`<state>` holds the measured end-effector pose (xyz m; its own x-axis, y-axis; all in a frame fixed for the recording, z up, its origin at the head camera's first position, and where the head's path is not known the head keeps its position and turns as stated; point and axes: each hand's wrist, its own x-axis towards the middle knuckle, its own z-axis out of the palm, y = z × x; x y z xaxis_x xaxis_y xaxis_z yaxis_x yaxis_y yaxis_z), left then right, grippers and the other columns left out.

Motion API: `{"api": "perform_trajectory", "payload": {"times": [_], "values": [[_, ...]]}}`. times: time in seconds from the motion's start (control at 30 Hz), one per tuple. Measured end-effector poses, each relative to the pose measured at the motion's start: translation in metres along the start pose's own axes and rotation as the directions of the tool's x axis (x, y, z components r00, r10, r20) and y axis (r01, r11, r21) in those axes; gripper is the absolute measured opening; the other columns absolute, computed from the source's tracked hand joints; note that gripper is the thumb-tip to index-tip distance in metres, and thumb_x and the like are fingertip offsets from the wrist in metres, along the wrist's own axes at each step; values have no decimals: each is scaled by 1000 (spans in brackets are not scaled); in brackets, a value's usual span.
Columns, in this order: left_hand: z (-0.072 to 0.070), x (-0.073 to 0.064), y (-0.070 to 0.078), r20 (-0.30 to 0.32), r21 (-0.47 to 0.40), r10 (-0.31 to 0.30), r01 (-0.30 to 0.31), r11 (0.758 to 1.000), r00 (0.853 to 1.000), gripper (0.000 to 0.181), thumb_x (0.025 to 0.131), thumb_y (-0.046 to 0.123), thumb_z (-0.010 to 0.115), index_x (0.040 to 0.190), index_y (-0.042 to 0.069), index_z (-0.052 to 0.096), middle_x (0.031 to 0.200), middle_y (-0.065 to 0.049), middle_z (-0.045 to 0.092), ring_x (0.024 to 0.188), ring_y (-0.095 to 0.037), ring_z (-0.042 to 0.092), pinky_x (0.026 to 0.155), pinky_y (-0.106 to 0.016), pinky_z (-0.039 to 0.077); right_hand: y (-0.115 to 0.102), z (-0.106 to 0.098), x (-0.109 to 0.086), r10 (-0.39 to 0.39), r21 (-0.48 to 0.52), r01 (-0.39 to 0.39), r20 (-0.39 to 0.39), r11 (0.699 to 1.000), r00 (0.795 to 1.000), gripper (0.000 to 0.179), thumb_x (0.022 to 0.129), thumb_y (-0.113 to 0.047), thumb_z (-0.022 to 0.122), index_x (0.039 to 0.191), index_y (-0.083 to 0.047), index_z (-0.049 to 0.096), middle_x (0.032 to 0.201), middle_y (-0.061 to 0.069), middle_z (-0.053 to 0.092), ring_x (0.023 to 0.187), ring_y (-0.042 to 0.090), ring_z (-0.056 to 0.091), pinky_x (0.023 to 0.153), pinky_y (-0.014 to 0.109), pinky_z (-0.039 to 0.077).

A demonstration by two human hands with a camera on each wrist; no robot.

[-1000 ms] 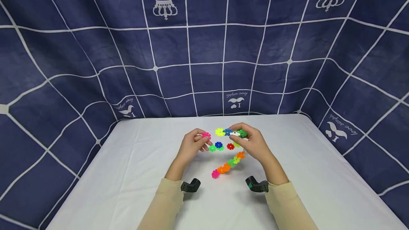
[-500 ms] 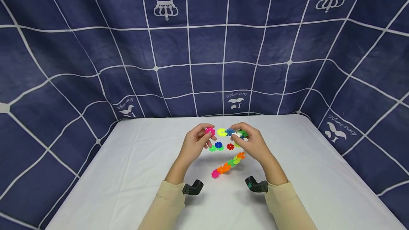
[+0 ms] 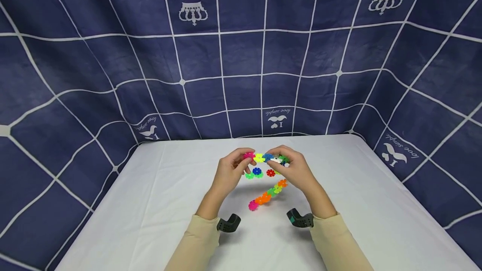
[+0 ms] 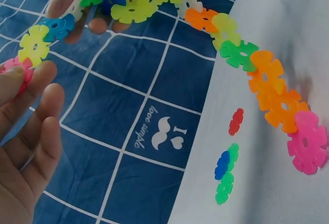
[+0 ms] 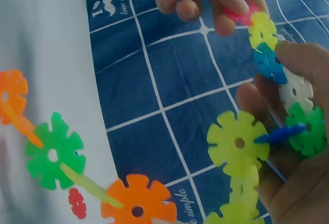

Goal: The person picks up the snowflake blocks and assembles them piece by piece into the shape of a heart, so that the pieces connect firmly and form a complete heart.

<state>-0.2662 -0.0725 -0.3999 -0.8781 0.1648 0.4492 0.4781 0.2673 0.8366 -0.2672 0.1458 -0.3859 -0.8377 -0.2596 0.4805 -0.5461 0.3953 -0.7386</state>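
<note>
My left hand (image 3: 230,171) pinches a pink snowflake disc (image 3: 248,155) between thumb and fingers. Its edge meets a yellow disc (image 4: 34,45) that ends a long chain of linked plastic discs. My right hand (image 3: 295,167) grips the chain close by, thumb at the blue disc (image 5: 269,62) and white disc (image 5: 296,93), fingers behind. From there the chain loops past a green disc (image 5: 307,129), a dark blue one and several yellow ones. It then slopes down toward the table through orange and green discs to another pink disc (image 4: 307,143).
On the white tablecloth (image 3: 150,204), below the hands, lie a loose red disc (image 3: 270,172) and a blue disc (image 3: 257,171) with green discs (image 3: 249,175) beside it. A dark blue gridded curtain (image 3: 241,53) stands behind and at both sides.
My left hand has moved right and slightly up with the pink disc, closing the gap to the chain's yellow end disc. The right hand keeps hold of the chain, nearly in place.
</note>
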Motion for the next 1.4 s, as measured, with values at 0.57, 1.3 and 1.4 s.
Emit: {"api": "perform_trajectory", "payload": {"times": [0.57, 1.3, 1.4], "values": [[1, -2, 2, -35, 0, 144, -144, 990, 989, 21, 93, 17, 67, 113, 15, 75, 86, -5, 77, 59, -18, 63, 58, -20, 54, -3, 7, 0, 40, 36, -38, -79, 999, 996, 17, 87, -22, 78, 103, -15, 78, 102, 0, 73, 101, 18, 64, 83, 22, 55], [5, -1, 0, -25, 21, 109, -108, 994, 994, 26, 95, 15, 66, 121, 17, 71, 90, -8, 77, 63, -27, 65, 60, -23, 56, -6, 2, 1, 35, -45, -37, -51, 998, 998, 19, 87, -22, 78, 105, -15, 77, 104, 0, 75, 100, 19, 67, 86, 30, 57], [4, -1, -1, -14, 23, 109, -109, 994, 994, 28, 95, 18, 66, 123, 22, 69, 90, -4, 77, 63, -23, 66, 61, -22, 56, -5, 0, 1, 54, -65, -57, -45, 996, 998, 20, 87, -22, 78, 105, -14, 77, 104, 1, 75, 99, 20, 67, 87, 33, 56]]}}
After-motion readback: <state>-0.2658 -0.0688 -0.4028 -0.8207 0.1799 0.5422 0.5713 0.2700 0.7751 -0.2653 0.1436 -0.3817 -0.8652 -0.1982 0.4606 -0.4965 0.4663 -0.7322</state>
